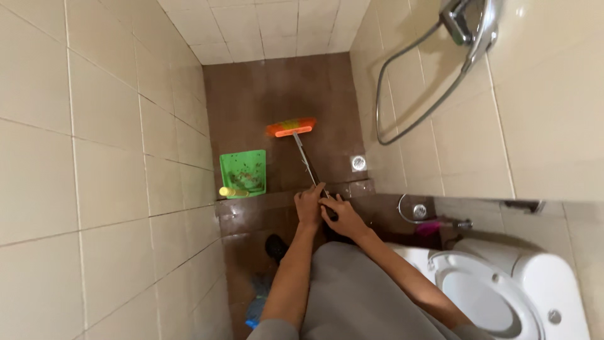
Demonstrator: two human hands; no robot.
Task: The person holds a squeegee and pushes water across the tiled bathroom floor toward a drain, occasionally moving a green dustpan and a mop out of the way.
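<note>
Both hands grip the metal handle of a broom (304, 157) in front of me. My left hand (309, 203) holds it higher up the shaft, and my right hand (343, 216) closes on its near end. The orange and yellow broom head (290, 128) rests on the brown tiled floor (264, 94) of the shower area. A green dustpan (243, 172) with dirt in it and a yellow handle lies on the floor to the left of the broom.
Cream tiled walls close in on both sides. A round floor drain (358, 163) sits right of the broom. A white toilet (503, 289) stands at the lower right. A shower hose (409, 94) hangs on the right wall. A low step (277, 200) crosses the floor.
</note>
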